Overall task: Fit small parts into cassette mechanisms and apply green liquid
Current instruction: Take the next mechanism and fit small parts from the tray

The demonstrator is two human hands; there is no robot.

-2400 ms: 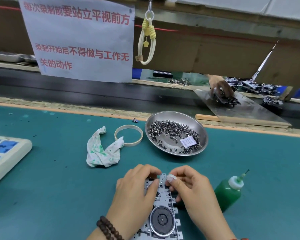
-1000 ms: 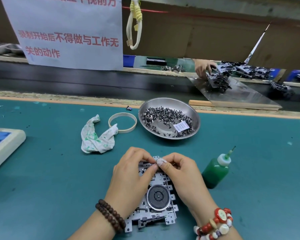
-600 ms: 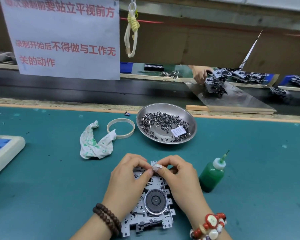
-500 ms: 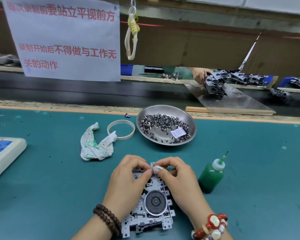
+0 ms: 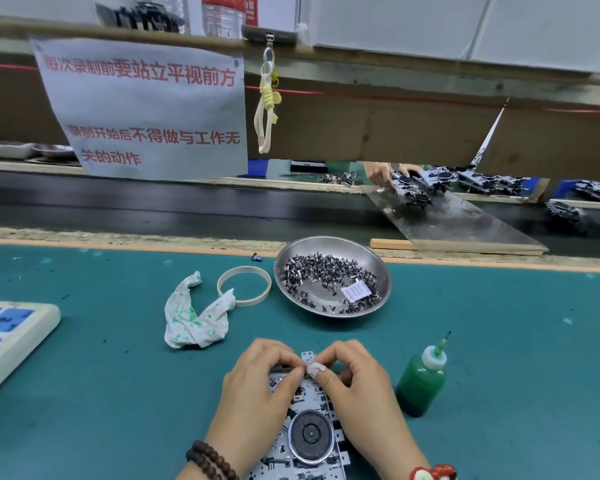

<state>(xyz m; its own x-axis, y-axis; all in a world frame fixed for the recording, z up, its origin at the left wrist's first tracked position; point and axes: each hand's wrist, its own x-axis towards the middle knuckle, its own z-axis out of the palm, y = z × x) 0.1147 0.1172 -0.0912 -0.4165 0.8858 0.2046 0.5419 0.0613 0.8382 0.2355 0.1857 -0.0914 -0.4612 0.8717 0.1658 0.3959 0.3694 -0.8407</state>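
A teal-green matted workbench fronts a black conveyor belt. Above hangs a white paper notice with red characters on a brown board partition.

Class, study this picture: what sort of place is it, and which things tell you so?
Most likely a factory assembly line: a cassette mechanism under the worker's hands, a metal bowl of small parts, and a conveyor belt beyond the bench.

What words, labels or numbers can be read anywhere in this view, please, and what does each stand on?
"每次录制前要站立平视前方" – top red line on the hanging paper sign.
"录制开始后不得做与工作无关的动作" – lower red lines on the same sign.
Small white slip in the metal bowl: print too small to read.
Red label on the water bottle on the shelf: blurred, unreadable.
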